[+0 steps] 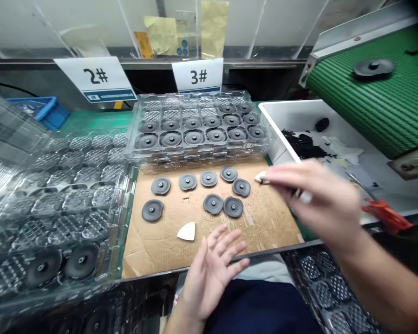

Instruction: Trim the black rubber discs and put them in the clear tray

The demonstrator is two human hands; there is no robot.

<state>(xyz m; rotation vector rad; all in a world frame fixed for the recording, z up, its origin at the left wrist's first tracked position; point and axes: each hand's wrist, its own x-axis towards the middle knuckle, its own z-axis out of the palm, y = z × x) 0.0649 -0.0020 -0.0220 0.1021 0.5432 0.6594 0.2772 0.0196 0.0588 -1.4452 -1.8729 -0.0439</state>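
My left hand (218, 266) is open, palm up with fingers spread, at the front edge of a cardboard sheet (160, 255). Nothing is in it. Blurred by motion, my right hand (315, 195) is closed above the sheet's right side. A small whitish tip (261, 177) shows at its fingertips and another pale bit under the palm; what it grips is unclear. Several dark grey, rounded discs with a small central stud, such as this disc (233, 207), lie on the cardboard. Nearest my left hand is a white rounded-triangle piece (187, 231).
Behind the cardboard stands a clear tray (198, 150), partly filled with discs. More clear trays (118, 204) are at left. A green conveyor belt (362, 97) carries a disc at upper right, above a white bin (278, 132) with black scraps. An orange-red handled tool (386, 215) lies at right.
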